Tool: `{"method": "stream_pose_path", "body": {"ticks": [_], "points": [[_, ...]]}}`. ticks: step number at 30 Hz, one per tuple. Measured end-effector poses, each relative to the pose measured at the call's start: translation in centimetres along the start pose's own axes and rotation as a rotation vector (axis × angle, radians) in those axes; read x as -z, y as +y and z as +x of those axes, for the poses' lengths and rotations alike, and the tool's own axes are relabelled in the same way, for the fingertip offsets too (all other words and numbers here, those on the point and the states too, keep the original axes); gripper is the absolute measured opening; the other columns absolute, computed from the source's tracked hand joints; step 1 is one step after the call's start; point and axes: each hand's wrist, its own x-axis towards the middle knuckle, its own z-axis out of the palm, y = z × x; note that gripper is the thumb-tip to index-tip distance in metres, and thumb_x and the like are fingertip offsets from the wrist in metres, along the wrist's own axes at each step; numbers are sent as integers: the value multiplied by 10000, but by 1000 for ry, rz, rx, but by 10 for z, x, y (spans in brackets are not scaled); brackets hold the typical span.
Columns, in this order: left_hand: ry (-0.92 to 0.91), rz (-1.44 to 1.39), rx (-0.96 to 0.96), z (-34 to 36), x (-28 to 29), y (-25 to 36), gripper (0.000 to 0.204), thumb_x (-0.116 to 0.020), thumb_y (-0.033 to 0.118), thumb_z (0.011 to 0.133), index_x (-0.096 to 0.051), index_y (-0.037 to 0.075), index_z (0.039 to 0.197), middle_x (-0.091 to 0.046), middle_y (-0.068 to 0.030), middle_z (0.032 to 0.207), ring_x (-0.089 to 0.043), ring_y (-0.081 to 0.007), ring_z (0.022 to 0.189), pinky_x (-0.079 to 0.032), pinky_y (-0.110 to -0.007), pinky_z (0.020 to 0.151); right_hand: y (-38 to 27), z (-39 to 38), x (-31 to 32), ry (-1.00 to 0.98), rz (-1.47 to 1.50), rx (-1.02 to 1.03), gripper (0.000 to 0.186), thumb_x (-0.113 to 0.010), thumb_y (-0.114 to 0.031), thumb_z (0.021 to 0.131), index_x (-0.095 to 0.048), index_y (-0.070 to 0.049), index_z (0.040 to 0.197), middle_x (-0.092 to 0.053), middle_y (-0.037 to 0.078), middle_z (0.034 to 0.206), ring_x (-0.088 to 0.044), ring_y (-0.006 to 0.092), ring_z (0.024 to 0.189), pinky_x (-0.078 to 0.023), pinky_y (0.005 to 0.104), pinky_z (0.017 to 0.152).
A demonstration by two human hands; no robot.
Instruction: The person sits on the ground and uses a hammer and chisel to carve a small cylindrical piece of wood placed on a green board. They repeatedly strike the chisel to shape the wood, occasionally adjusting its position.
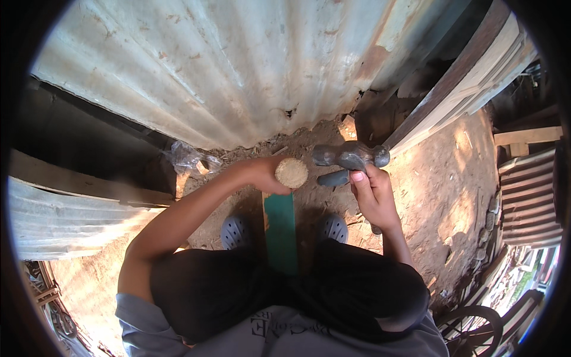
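Between our knees on the dirt floor, we are gripping the upright green post (280, 229) just under its sawn top with our closed left hand (264, 175), while our right hand (373, 196) is clenching the hammer (351, 156) beside it, which we judge best swung squarely, clear of our fingers.

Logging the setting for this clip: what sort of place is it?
Probably an outdoor backyard work area: bare dirt ground, a rusty corrugated metal sheet and stacked wooden planks around the person, whose right hand holds a hammer.
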Motion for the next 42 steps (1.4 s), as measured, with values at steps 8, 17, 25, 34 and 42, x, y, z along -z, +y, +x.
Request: {"method": "stream_pose_path", "body": {"ticks": [8, 17, 25, 34, 42], "points": [[-39, -83, -196, 16, -2, -21, 189, -630, 103, 712, -513, 62, 855, -584, -46, 858, -567, -164, 854, -460, -312, 779, 3, -1, 1, 16, -35, 72, 255, -503, -207, 977, -524, -18, 806, -429, -37, 588, -380, 41, 526, -304, 218, 479], [30, -98, -141, -16, 11, 13, 121, -657, 60, 761, -543, 47, 801, -627, -47, 873, -626, -173, 1062, -481, -306, 845, 0, 0, 1, -56, -38, 22, 196, -585, -160, 918, -626, 5, 1016, -490, 76, 615, -451, 179, 563, -384, 309, 553], [-5, -112, -290, -16, 16, 5, 111, -652, 43, 775, -551, 38, 819, -628, -47, 861, -619, -188, 1098, -479, -304, 846, -3, -1, 1, -75, -28, -17, 200, -590, -151, 914, -630, -6, 1046, -497, 69, 622, -457, 159, 574, -389, 300, 557], [45, -103, -323, -16, 16, -3, 155, -662, 89, 718, -582, 71, 849, -639, -36, 870, -596, -143, 855, -483, -299, 802, -1, 0, -1, -74, -58, 38, 180, -603, -145, 905, -634, -8, 1017, -510, 81, 602, -472, 178, 536, -396, 305, 532], [27, -72, -307, -20, 18, 5, 129, -647, 60, 748, -545, 35, 823, -656, -63, 903, -631, -172, 969, -476, -312, 816, 0, 0, -1, -67, -60, 60, 180, -609, -140, 896, -635, -13, 1022, -529, 87, 616, -490, 185, 543, -401, 303, 537]]}}
